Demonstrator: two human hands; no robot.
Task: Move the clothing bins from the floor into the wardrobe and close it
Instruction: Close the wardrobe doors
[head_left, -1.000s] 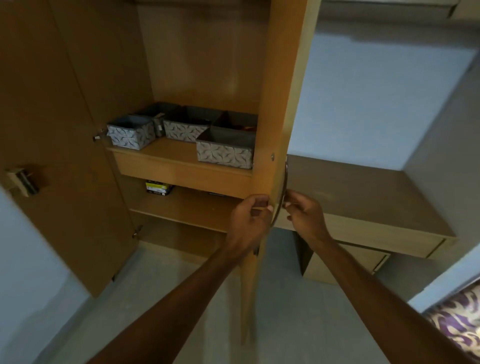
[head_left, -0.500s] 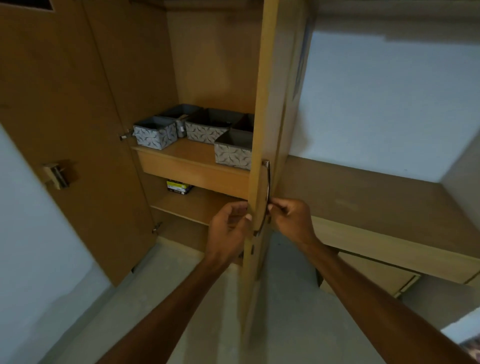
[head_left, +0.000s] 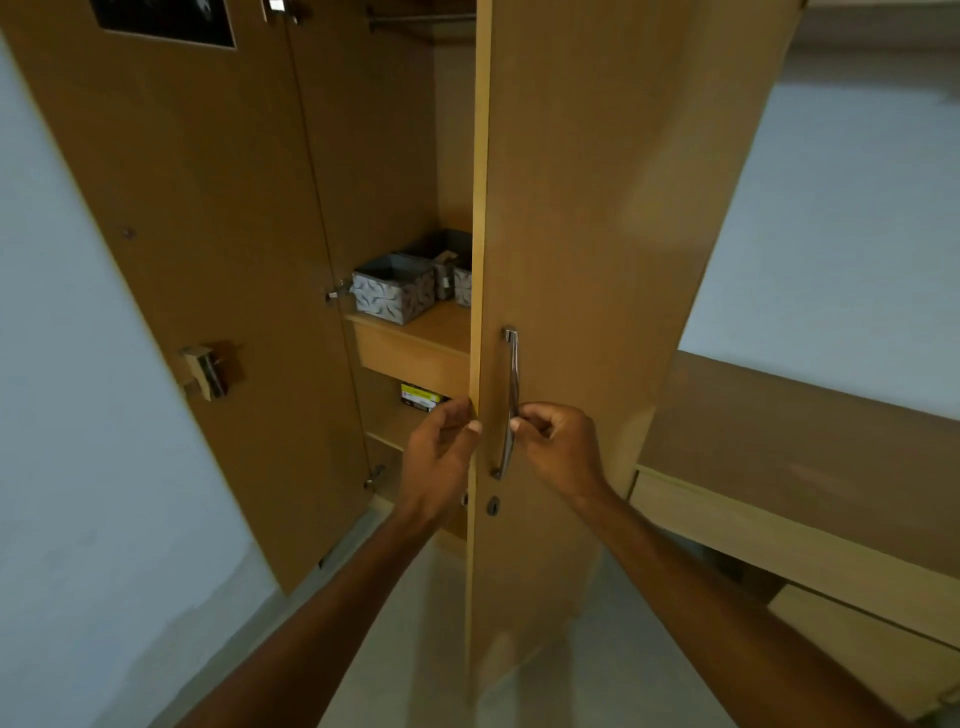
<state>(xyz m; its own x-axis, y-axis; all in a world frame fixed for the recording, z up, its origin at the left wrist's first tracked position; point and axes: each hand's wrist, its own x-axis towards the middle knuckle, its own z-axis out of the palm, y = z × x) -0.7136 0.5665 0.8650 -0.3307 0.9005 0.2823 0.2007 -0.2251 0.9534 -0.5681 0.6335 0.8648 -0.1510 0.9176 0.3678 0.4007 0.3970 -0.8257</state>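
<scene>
The wardrobe's right door (head_left: 582, 208) stands partly swung in, hiding most of the inside. My right hand (head_left: 558, 449) grips the lower part of its metal handle (head_left: 510, 400). My left hand (head_left: 441, 452) holds the door's free edge, fingers curled round it. Grey patterned clothing bins (head_left: 395, 291) sit on the wooden shelf (head_left: 415, 348) inside; the door hides all but the left ones. The left door (head_left: 197, 260) hangs wide open.
A yellow and black box (head_left: 422, 397) lies on the lower shelf. A latch block (head_left: 205, 370) sticks out of the left door. A wooden desk (head_left: 800, 457) with a drawer stands at the right. Pale floor (head_left: 395, 649) lies below.
The right door has swung leftward towards closing, covering more of the bins. Both hands have stayed on it, and my view has shifted right and up.
</scene>
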